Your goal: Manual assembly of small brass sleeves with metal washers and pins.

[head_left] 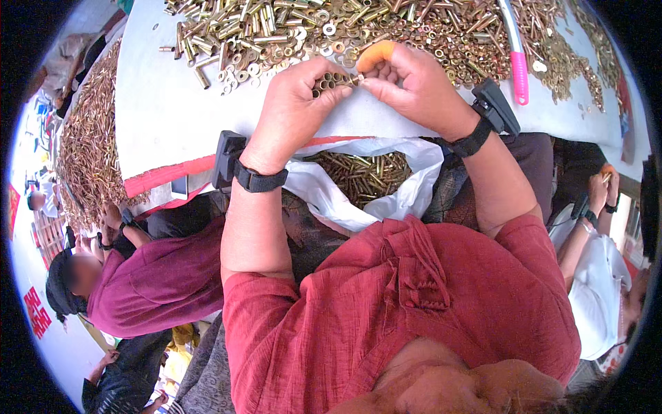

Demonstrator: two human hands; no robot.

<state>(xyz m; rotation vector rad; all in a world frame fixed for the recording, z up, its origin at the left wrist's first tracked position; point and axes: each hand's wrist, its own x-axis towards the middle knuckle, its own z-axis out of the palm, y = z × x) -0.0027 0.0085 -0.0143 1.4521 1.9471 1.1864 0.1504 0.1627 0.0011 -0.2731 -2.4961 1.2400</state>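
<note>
Several short brass tubes (pixel 331 82) lie bundled in my left hand (pixel 293 96), their open round ends showing between thumb and fingers. My right hand (pixel 424 90) meets it at the tube ends, with thumb and fingers pinched on a small metal piece (pixel 358 79). That piece is too small to name. An orange finger cover (pixel 376 55) sits on the right forefinger. Just beyond both hands, loose brass tubes (pixel 234 31) and flat metal washers (pixel 296 34) are heaped on the white-covered table (pixel 179 103). Small brass rings (pixel 427 31) lie among them.
A white plastic bag (pixel 424 183) filled with brass pieces (pixel 365 176) opens below the table edge, against my lap. A pink-handled tool (pixel 518 76) lies at right. Further left is another big brass heap (pixel 89 138), where a person in purple (pixel 158 276) works. Another person (pixel 593 290) sits right.
</note>
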